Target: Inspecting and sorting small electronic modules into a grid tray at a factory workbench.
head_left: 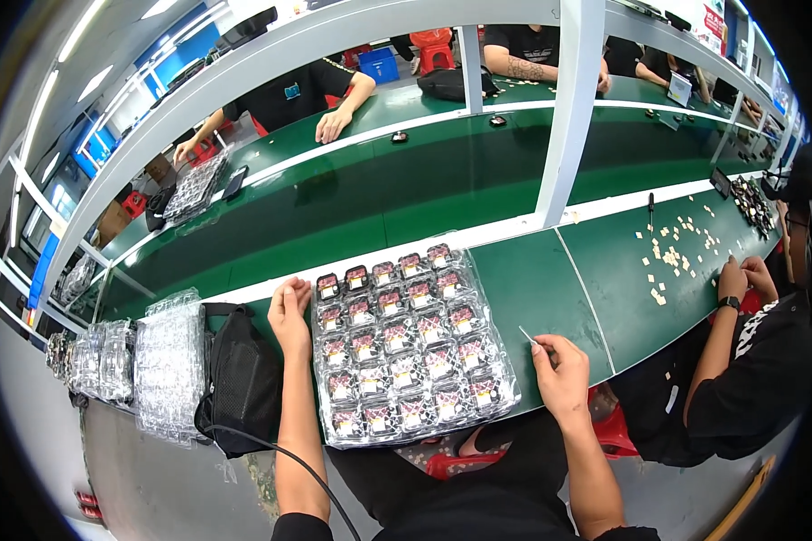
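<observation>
A clear plastic blister tray lies on the green workbench in front of me, its pockets filled with several small dark parts with red and white faces. My left hand rests on the tray's left edge, fingers curled against it. To the right of the tray, my right hand pinches a thin silver pair of tweezers whose tip points up and left, just off the tray's right edge.
A black bag with a cable sits left of the tray, with stacks of empty clear trays beyond it. A person at my right works over scattered small beige pieces. A white post rises from the bench; other people sit across the green conveyor.
</observation>
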A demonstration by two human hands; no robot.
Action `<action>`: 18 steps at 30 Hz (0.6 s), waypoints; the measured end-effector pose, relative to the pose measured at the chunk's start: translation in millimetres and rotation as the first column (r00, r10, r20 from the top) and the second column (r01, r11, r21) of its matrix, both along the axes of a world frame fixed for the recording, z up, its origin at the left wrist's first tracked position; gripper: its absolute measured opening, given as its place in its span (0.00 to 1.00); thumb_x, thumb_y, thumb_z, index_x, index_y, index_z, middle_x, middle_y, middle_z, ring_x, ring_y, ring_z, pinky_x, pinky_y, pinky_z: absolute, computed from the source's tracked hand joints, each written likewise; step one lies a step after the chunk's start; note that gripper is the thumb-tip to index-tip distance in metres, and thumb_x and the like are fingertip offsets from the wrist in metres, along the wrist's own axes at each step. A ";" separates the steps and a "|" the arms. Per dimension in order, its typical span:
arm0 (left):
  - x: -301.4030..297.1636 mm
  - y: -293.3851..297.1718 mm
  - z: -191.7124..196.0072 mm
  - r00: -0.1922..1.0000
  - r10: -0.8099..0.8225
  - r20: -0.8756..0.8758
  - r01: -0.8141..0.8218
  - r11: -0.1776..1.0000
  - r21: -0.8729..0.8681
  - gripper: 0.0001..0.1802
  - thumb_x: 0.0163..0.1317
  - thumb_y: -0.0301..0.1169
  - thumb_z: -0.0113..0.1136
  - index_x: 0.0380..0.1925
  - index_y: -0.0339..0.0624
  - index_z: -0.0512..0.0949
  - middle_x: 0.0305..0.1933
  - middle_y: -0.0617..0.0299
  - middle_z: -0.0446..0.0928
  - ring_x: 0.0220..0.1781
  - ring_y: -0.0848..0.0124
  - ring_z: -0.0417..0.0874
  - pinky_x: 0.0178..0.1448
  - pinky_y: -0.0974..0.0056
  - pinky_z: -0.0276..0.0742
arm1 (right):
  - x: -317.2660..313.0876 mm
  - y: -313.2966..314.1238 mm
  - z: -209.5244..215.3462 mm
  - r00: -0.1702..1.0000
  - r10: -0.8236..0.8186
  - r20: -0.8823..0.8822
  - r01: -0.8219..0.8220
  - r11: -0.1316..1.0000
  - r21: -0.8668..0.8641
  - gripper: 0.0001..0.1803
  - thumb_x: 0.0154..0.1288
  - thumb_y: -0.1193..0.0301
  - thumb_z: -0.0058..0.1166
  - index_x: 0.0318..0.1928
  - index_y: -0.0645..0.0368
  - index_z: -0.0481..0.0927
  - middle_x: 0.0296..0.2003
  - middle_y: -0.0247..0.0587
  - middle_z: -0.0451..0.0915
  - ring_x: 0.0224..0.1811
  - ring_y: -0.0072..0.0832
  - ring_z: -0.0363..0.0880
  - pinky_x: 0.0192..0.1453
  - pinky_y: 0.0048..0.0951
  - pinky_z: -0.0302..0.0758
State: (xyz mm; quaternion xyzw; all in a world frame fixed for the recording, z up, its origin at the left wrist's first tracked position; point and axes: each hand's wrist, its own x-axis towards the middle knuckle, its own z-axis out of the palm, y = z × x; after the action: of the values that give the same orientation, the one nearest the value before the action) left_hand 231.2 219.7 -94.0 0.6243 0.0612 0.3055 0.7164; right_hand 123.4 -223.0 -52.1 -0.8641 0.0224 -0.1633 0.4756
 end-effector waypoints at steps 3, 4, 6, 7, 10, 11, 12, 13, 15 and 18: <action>-0.6 -5.1 -3.1 0.999 0.026 -0.033 -0.023 0.995 0.094 0.18 0.82 0.33 0.51 0.53 0.26 0.79 0.51 0.50 0.83 0.54 0.64 0.87 0.61 0.61 0.84 | 1.6 3.1 -1.2 0.999 -0.005 -0.034 0.005 1.000 0.004 0.08 0.68 0.76 0.62 0.45 0.66 0.85 0.36 0.50 0.86 0.35 0.39 0.86 0.41 0.36 0.80; -0.4 -6.1 -1.8 0.999 0.021 -0.027 -0.018 0.994 0.104 0.17 0.82 0.33 0.51 0.53 0.26 0.79 0.50 0.51 0.83 0.53 0.65 0.87 0.60 0.61 0.84 | 0.6 5.6 -2.0 1.000 -0.017 0.013 0.017 1.000 -0.013 0.08 0.68 0.76 0.62 0.45 0.67 0.85 0.35 0.49 0.86 0.33 0.36 0.84 0.39 0.34 0.78; 0.4 -10.1 2.0 0.999 0.017 -0.042 -0.013 0.997 0.081 0.17 0.82 0.33 0.52 0.52 0.27 0.80 0.50 0.52 0.84 0.52 0.66 0.87 0.60 0.62 0.84 | 2.1 6.2 -1.3 0.998 -0.030 0.058 0.033 0.998 -0.047 0.08 0.68 0.76 0.61 0.44 0.68 0.85 0.34 0.48 0.86 0.30 0.33 0.82 0.37 0.32 0.76; 1.0 -10.5 2.5 0.999 0.005 -0.049 -0.001 0.997 0.073 0.17 0.81 0.34 0.52 0.52 0.26 0.80 0.50 0.52 0.84 0.52 0.66 0.87 0.60 0.62 0.84 | 2.3 4.0 -0.1 0.999 -0.022 0.033 0.025 0.996 -0.088 0.08 0.67 0.76 0.62 0.44 0.67 0.85 0.35 0.49 0.86 0.33 0.37 0.84 0.39 0.35 0.78; 4.4 -8.7 1.5 0.998 -0.026 -0.060 0.029 0.998 0.056 0.18 0.81 0.35 0.53 0.52 0.26 0.80 0.51 0.51 0.84 0.53 0.65 0.86 0.60 0.62 0.84 | 13.0 -1.8 7.5 0.998 -0.005 -0.062 -0.002 0.994 -0.105 0.08 0.66 0.75 0.63 0.42 0.68 0.85 0.34 0.53 0.87 0.34 0.42 0.87 0.42 0.38 0.81; 4.0 -7.2 -0.5 0.997 -0.019 -0.069 0.024 0.998 0.061 0.18 0.81 0.35 0.53 0.52 0.26 0.80 0.51 0.51 0.84 0.53 0.65 0.86 0.59 0.62 0.83 | 18.3 -2.0 6.0 0.998 -0.001 -0.064 -0.005 0.996 -0.094 0.08 0.66 0.74 0.63 0.41 0.69 0.85 0.34 0.53 0.87 0.34 0.42 0.87 0.42 0.38 0.81; 3.9 -3.2 -4.8 0.997 -0.016 -0.076 0.021 0.998 0.065 0.18 0.81 0.35 0.53 0.52 0.26 0.80 0.51 0.51 0.84 0.53 0.65 0.86 0.59 0.63 0.83 | 23.0 -1.0 4.2 0.998 -0.001 -0.064 -0.004 0.996 -0.085 0.09 0.66 0.74 0.63 0.41 0.69 0.85 0.33 0.53 0.87 0.34 0.42 0.87 0.41 0.38 0.81; 4.2 1.7 -8.8 0.997 -0.022 -0.068 0.026 0.998 0.059 0.18 0.81 0.36 0.53 0.52 0.27 0.80 0.51 0.52 0.84 0.53 0.66 0.86 0.59 0.63 0.83 | 24.9 2.4 4.6 0.998 -0.020 -0.064 0.015 0.996 -0.091 0.09 0.66 0.73 0.63 0.41 0.68 0.85 0.33 0.52 0.87 0.33 0.41 0.87 0.41 0.38 0.81; 0.6 11.9 -10.2 0.998 -0.022 -0.061 0.025 0.998 0.058 0.19 0.81 0.36 0.54 0.53 0.27 0.80 0.51 0.52 0.84 0.53 0.66 0.86 0.59 0.63 0.83 | 22.0 8.4 4.2 1.000 0.012 -0.018 -0.013 0.998 -0.062 0.08 0.67 0.74 0.64 0.41 0.68 0.85 0.33 0.51 0.86 0.32 0.39 0.87 0.38 0.35 0.81; 1.1 10.7 -6.2 0.996 -0.025 -0.082 0.031 0.996 0.078 0.20 0.81 0.38 0.54 0.53 0.28 0.80 0.50 0.53 0.84 0.53 0.67 0.85 0.59 0.63 0.82 | 14.1 6.0 2.7 0.998 0.064 0.027 -0.062 0.996 -0.063 0.08 0.67 0.75 0.64 0.42 0.67 0.85 0.32 0.49 0.85 0.31 0.36 0.86 0.35 0.33 0.81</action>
State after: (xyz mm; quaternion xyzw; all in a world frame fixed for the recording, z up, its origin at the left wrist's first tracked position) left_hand 232.3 230.4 -100.2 0.6649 0.0692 0.2722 0.6921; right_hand 137.5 -217.1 -49.4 -0.8762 -0.0169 -0.1617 0.4538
